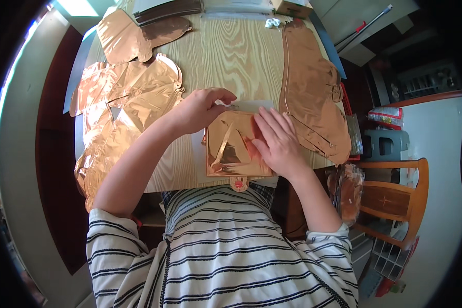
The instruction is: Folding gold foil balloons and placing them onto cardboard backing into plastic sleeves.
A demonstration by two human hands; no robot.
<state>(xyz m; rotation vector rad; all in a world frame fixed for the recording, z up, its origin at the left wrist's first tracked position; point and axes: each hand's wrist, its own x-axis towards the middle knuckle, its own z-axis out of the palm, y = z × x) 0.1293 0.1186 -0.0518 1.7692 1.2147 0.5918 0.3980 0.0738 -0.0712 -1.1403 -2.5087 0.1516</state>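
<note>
A folded copper-coloured foil balloon (236,141) lies as a flat, shiny square at the near edge of the table, with a small rounded tab (239,183) sticking out over that edge. Pale sheeting (199,149) shows beneath and beside it. My right hand (280,139) rests flat on the right side of the square, fingers stretched out. Over its far left corner, my left hand (208,109) is closed, thumb and fingertips brought together beside a small whitish bit (222,103). What exactly the fingertips hold is too small to make out.
Unfolded copper foil balloons lie in a pile (128,97) on the left, with another (118,36) behind. One long flat foil balloon (310,87) covers the right side. Small white items (272,23) and a cardboard box (292,7) sit far back. A wooden chair (390,197) stands right.
</note>
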